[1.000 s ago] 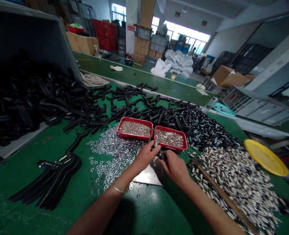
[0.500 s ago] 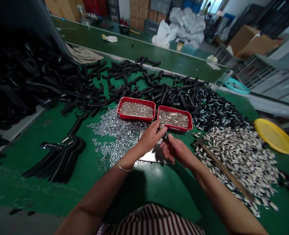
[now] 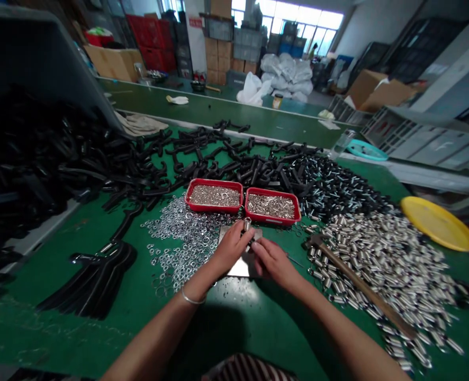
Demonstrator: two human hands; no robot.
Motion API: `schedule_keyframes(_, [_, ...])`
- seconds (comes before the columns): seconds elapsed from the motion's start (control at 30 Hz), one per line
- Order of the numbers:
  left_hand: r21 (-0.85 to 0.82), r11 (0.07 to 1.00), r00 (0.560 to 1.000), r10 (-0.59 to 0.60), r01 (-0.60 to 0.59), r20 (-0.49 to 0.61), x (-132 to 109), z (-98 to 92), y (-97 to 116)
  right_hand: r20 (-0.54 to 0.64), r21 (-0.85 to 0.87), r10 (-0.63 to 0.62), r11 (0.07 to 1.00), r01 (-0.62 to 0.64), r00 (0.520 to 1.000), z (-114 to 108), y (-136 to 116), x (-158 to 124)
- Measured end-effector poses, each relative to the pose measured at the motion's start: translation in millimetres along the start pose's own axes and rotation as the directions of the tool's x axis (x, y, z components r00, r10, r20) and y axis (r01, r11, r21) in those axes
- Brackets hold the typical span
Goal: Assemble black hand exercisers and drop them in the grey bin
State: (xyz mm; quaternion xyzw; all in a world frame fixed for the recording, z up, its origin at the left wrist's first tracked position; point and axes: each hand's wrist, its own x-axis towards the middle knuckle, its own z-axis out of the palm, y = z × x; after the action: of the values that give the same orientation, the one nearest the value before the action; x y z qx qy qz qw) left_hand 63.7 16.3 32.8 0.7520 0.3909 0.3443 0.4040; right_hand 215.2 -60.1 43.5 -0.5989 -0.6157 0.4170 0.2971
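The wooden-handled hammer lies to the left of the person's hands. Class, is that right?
No: the head view shows the wooden-handled hammer to the right of the person's left hand and right hand, not to their left.

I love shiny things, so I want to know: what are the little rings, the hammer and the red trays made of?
The little rings look like plated steel, bright silver and glinting. The hammer's handle looks like wood, brown with a slight sheen, and its head looks like dark metal. The red trays look like glossy plastic, though painted metal is possible.
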Motion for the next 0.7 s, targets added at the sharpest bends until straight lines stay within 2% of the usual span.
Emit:
schedule_keyframes(0.07, [0.089,0.995,0.995,0.031,-0.039,0.098,-3.3,0.7,-6.5,0.151,0.024,0.036,0.999,-0.040,0.988,2.9,7.6,-2.9])
schedule_keyframes(0.1, [0.146,0.987,0.986,0.038,-0.062,0.159,-3.8,1.1,-9.8,0.161,-0.015,0.024,1.000,-0.022,0.987,3.5,11.1,-4.5])
schedule_keyframes(0.17, [0.289,0.951,0.960,0.025,-0.109,0.278,-2.4,2.1,-14.7,0.086,-0.147,-0.035,0.988,0.048,0.996,1.1,16.9,-9.1])
schedule_keyframes(0.23, [0.429,0.890,0.939,-0.003,-0.154,0.343,3.3,3.1,-15.1,-0.001,-0.234,-0.084,0.969,0.082,0.996,-8.1,22.6,-16.4])
schedule_keyframes(0.33, [0.521,0.815,0.931,0.060,-0.254,0.360,24.4,5.2,-4.4,-0.058,-0.244,-0.096,0.967,0.079,0.994,-36.0,35.9,-34.3])
schedule_keyframes(0.43, [0.574,0.761,0.939,0.130,-0.301,0.320,63.5,11.1,13.5,-0.078,-0.253,-0.060,0.967,0.039,0.995,-73.7,58.6,-57.7])
schedule_keyframes(0.47, [0.617,0.734,0.947,0.113,-0.283,0.300,79.2,14.5,18.3,-0.090,-0.275,-0.042,0.961,0.016,0.995,-86.6,68.1,-65.6])
schedule_keyframes(0.57, [0.746,0.637,0.958,-0.039,-0.196,0.285,123.4,27.2,21.8,-0.191,-0.422,-0.047,0.906,-0.039,0.980,-121.1,100.6,-87.2])
schedule_keyframes(0.63, [0.766,0.623,0.950,-0.116,-0.158,0.290,142.5,34.8,17.0,-0.263,-0.576,-0.104,0.814,-0.070,0.959,-139.0,122.4,-100.4])
schedule_keyframes(0.7, [0.763,0.631,0.945,-0.148,-0.137,0.292,150.7,39.0,11.8,-0.293,-0.709,-0.146,0.697,-0.112,0.945,-151.7,140.2,-112.6])
